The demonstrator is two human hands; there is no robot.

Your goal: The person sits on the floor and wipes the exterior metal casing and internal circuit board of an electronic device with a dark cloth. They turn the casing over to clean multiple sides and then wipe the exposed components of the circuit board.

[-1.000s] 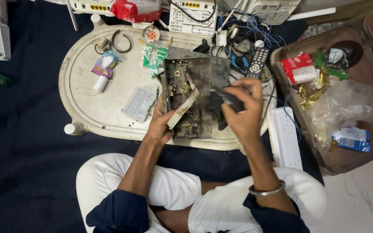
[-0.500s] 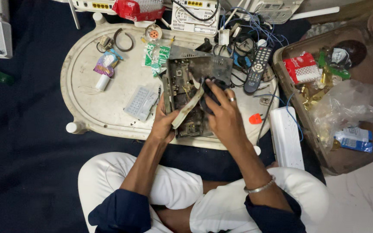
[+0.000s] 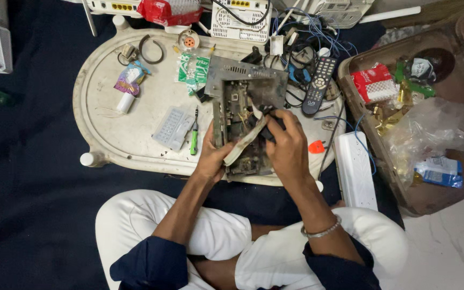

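A dusty opened electronic unit with a circuit board (image 3: 240, 110) lies on a white oval table (image 3: 135, 134) in front of me. My left hand (image 3: 210, 158) grips its near left edge. A flat beige ribbon cable (image 3: 245, 140) runs diagonally across the board between my hands. My right hand (image 3: 287, 146) rests over the board's right side with its fingers closed on a small dark part by the cable's upper end.
On the table lie a green-handled screwdriver (image 3: 194, 138), a pale keypad piece (image 3: 173, 128), a black remote (image 3: 319, 86), an orange pick (image 3: 316, 146) and tangled wires. A white power strip (image 3: 354, 171) sits at right, beside a brown case (image 3: 425, 196) holding bags and packets.
My right hand has come down from above the unit's right edge onto the board near the ribbon cable. The left hand keeps its hold on the unit.
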